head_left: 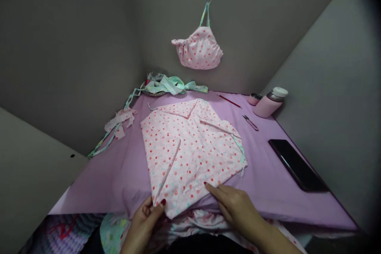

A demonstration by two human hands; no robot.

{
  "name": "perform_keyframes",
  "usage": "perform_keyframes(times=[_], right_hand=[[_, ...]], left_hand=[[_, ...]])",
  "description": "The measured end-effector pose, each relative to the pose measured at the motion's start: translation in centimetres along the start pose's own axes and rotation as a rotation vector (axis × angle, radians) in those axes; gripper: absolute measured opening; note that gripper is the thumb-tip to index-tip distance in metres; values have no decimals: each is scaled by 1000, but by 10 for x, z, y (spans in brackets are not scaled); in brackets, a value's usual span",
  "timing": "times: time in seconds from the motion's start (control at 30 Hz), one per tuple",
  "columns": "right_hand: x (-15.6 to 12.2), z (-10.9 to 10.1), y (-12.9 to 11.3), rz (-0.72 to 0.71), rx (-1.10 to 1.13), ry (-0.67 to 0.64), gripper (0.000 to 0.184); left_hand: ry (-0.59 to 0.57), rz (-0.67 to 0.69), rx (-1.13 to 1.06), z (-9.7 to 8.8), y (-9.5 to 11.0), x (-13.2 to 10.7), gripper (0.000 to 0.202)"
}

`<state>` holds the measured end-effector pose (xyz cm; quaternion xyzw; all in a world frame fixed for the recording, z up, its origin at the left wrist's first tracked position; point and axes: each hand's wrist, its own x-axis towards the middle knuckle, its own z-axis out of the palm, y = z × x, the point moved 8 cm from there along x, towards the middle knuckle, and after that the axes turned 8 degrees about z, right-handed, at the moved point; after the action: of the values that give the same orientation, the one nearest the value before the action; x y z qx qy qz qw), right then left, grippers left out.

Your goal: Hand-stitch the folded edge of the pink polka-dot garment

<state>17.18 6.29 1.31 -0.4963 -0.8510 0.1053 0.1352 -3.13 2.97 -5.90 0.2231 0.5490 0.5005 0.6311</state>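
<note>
A piece of pink cotton fabric (190, 154) with red dots lies spread on the purple cloth, its seams and folded flaps showing. At its near left corner my left hand (147, 214) pinches the edge, thumb on top and fingers partly underneath. My right hand (233, 202) rests by the near right edge, index finger stretched out and touching the fabric; its thumb is hidden. Mint-green trim (240, 149) shows along the fabric's right side. More dotted fabric (205, 219) lies bunched at the table's front edge, below both hands.
Purple cloth (125, 174) covers the table. On the right are a black phone (297, 165), thread snips (250, 123), a red pencil (229, 101) and a pink bottle (269, 105). Green fabric strips (172, 85) lie at the back, pink scraps (120, 121) at left. A dotted pouch-like piece (199, 49) hangs above.
</note>
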Motion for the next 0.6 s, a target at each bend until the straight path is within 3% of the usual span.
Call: perform_keyframes(times=[0.1,0.27,0.4,0.6], right_hand=[[3,-5,-14,-14,95,19,48],[5,15,-47,-125,-1,5,45],[4,25,-49,-119,3,-45,50],[5,30,-51,-122,-72,-128,54]], left_hand=[[-12,-30,-52,-9,-6,3,51],[-56,-24,-129,-8,-1,5,47],[65,-61,-46,-19,2,9,48],[-78,-44,-26,-7,6,17,45]])
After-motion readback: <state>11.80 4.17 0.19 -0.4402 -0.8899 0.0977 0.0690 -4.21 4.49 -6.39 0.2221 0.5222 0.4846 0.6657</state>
